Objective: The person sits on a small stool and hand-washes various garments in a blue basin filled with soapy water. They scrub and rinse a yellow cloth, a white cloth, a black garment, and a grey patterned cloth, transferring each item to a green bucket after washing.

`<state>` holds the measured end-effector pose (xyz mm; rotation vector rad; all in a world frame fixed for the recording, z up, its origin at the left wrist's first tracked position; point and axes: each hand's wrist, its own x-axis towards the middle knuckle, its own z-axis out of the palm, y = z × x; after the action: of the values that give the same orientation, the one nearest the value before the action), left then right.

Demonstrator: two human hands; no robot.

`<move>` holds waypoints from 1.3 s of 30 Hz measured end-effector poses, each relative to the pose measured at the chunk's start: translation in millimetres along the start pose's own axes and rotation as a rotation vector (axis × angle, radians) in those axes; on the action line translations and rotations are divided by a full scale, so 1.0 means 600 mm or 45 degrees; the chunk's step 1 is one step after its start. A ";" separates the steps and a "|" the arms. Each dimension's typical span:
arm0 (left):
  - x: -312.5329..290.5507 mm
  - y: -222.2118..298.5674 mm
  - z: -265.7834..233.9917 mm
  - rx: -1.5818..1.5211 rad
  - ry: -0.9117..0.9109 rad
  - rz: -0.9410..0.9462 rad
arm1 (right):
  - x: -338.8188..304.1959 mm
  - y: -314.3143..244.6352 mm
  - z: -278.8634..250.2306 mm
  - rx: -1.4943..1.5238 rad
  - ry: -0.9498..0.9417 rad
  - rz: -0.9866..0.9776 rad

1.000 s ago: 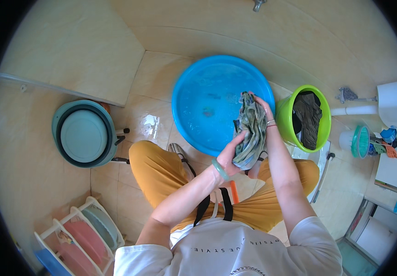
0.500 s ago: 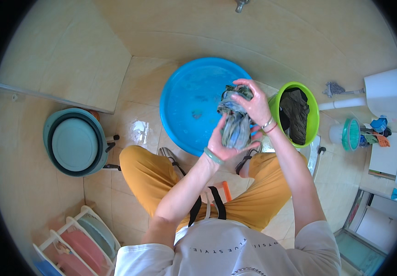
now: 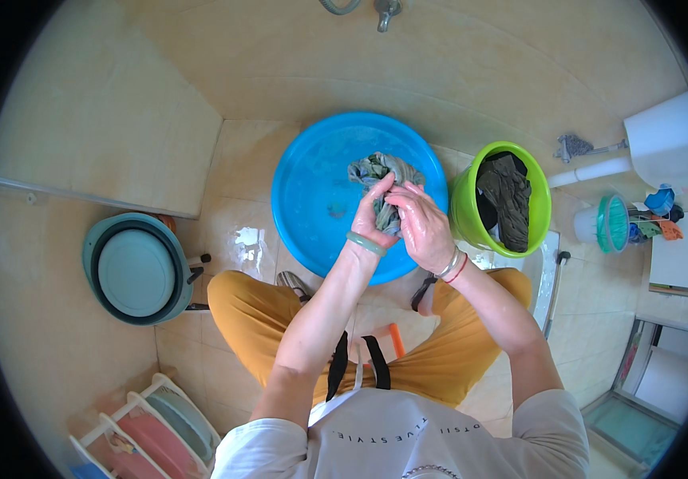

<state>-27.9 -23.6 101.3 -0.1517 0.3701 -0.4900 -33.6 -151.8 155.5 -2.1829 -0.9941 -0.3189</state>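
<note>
A bunched, wet-looking piece of cloth (image 3: pixel 369 169), patterned grey, green and blue, is held over the right part of a large blue basin (image 3: pixel 296 231). My left hand (image 3: pixel 369 219), with a pale green bangle at its wrist, is closed around the near left side of the bundle. Against its near right side presses my right hand (image 3: pixel 427 233), fingers laid together over the fabric and meeting the left fingertips. Part of the cloth is hidden under both hands. The basin contains a little water with some suds.
Right of the basin stands a lime-green bucket (image 3: pixel 460 209) holding dark clothes (image 3: pixel 510 195). A folding teal basin (image 3: pixel 132 275) is at the left, and a white rack (image 3: pixel 152 389) with coloured basins at lower left. A metal tap (image 3: pixel 385 16) juts from the wall.
My right hand has moved from the cloth's upper end down to its near side, beside my left hand. The cloth is squeezed smaller and now points away from me. The view has shifted slightly.
</note>
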 end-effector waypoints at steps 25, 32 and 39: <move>-0.004 0.021 0.039 0.244 -0.076 -0.464 | 0.045 0.119 0.040 2.261 0.046 0.819; -0.024 0.031 0.035 1.001 0.166 -0.261 | 0.061 0.112 0.042 1.915 0.039 1.154; -0.007 0.000 0.033 1.553 0.411 0.159 | 0.066 0.111 0.066 1.583 0.173 1.114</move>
<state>-23.7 -20.4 120.6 1.1355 0.3373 -0.5450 39.5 -132.5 112.4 -1.1912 0.0191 0.4616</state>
